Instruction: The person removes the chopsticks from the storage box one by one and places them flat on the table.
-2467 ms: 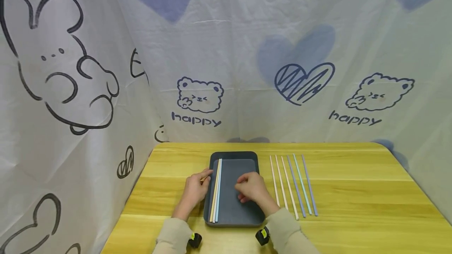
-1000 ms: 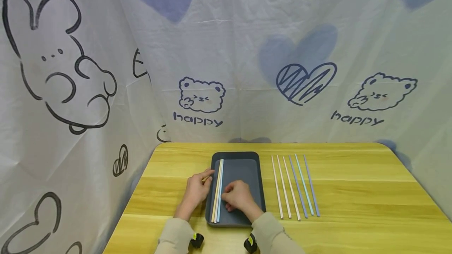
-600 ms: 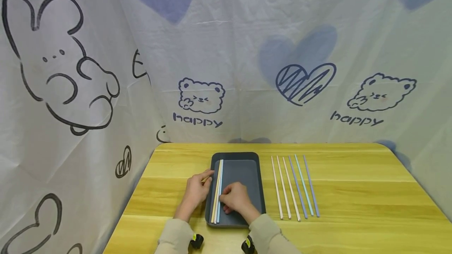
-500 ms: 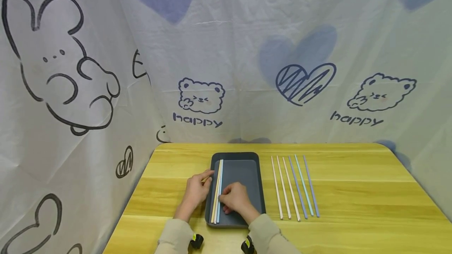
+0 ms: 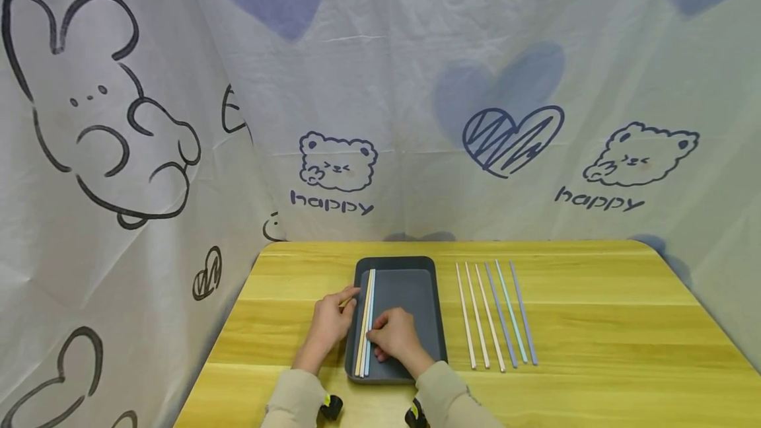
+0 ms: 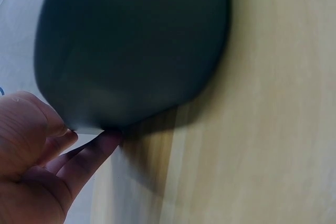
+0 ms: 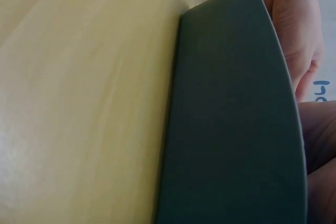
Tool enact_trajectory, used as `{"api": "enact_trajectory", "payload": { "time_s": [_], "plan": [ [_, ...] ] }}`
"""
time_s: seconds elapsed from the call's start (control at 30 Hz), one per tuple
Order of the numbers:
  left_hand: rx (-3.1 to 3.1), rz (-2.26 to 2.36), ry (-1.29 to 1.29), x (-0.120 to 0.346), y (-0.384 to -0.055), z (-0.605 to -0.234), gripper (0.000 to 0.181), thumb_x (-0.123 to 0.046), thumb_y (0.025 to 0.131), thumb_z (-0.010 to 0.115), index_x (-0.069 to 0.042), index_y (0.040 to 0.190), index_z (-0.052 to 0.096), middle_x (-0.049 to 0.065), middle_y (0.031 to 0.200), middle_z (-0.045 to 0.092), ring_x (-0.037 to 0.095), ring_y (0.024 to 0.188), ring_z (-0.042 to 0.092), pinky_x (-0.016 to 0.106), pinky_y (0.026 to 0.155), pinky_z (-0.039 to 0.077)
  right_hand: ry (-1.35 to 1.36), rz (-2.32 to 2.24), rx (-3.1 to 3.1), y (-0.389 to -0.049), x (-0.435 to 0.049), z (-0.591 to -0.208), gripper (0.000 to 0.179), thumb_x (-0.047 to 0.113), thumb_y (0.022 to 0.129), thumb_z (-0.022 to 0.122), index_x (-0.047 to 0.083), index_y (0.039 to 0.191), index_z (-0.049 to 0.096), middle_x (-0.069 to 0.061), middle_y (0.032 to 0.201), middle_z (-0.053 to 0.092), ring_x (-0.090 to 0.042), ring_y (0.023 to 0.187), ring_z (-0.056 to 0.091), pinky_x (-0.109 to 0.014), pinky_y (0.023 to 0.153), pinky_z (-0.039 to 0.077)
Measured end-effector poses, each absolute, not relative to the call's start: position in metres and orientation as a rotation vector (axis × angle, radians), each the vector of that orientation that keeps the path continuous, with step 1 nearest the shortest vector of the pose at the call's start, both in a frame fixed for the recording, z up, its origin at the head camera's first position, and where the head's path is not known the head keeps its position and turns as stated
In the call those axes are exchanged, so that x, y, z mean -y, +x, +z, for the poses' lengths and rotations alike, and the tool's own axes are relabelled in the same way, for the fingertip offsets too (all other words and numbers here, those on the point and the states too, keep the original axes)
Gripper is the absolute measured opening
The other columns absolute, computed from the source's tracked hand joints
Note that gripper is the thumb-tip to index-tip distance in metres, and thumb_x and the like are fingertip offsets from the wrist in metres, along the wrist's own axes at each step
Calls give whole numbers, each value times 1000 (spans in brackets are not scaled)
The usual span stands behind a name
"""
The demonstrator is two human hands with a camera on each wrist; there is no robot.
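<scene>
The dark grey tray (image 5: pixel 410 355) stands on the table with several thin tapered sticks, likely chopsticks, lying lengthwise along its left side. A yellow chopstick (image 5: pixel 361 342) is leftmost, and a light blue chopstick (image 5: pixel 371 302) lies at the right of this bunch. My left hand (image 5: pixel 329 321) holds the tray's left edge; in the left wrist view its thumb and fingers (image 6: pixel 86 166) meet at the rim. Inside the tray, my right hand (image 5: pixel 399 335) has curled fingers, with thumb and index fingertip right at the light blue chopstick. In the right wrist view the tray wall (image 7: pixel 236 114) hides those fingertips.
Right of the tray, several chopsticks lie spaced apart on the wooden table (image 5: pixel 606 349): pale pink ones (image 5: pixel 473 316), purple ones (image 5: pixel 523 316) and a light blue one between them. A printed cloth (image 5: pixel 410 84) hangs behind the table and along its left.
My right hand has moved left across the tray, from its middle to the chopsticks on the left side. The left hand stays at the tray's edge.
</scene>
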State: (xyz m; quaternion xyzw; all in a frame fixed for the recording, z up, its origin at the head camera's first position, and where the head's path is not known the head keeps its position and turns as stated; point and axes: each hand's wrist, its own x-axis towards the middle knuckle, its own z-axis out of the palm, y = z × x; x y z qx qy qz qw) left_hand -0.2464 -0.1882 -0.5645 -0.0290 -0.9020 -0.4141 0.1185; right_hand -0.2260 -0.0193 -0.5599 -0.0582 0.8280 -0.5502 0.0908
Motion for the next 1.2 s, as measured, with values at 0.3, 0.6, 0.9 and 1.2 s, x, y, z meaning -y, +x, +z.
{"api": "enact_trajectory", "payload": {
  "time_s": [0.3, 0.6, 0.9, 1.2],
  "plan": [
    [2624, -1226, -91, 188, -246, -563, 30, -4, 103, 64, -5, 130, 75, 19, 143, 66, 13, 69, 66, 19, 50, 42, -135, -1625, -2511, -226, 20, -559, 16, -3, 81, 79, 1, 73, 66, -6, 51, 62, -10, 36, 57, -32, 39, 54],
    [2632, -1216, -94, 188, -246, -563, 30, -5, 103, 64, -6, 131, 74, 19, 144, 65, 16, 72, 66, 20, 48, 39, -90, -1509, -2670, -223, 22, -557, 26, 0, 76, 81, 6, 64, 58, 0, 41, 54, -7, 30, 50, -28, 34, 47],
    [2610, -1190, -123, 188, -245, -563, 29, -4, 102, 66, -5, 129, 75, 19, 141, 67, 21, 86, 69, 21, 48, 39, -82, -1394, -2777, -224, 22, -557, 35, 6, 77, 84, 12, 58, 56, 4, 39, 51, -5, 28, 46, -24, 33, 43],
    [2615, -1179, -114, 188, -246, -563, 29, -3, 101, 66, -5, 129, 76, 19, 140, 67, 37, 119, 70, 22, 61, 48, -145, -1303, -2854, -229, 17, -562, 38, 10, 75, 80, 13, 47, 55, 5, 33, 47, -7, 25, 45, -25, 37, 44]
  ]
}}
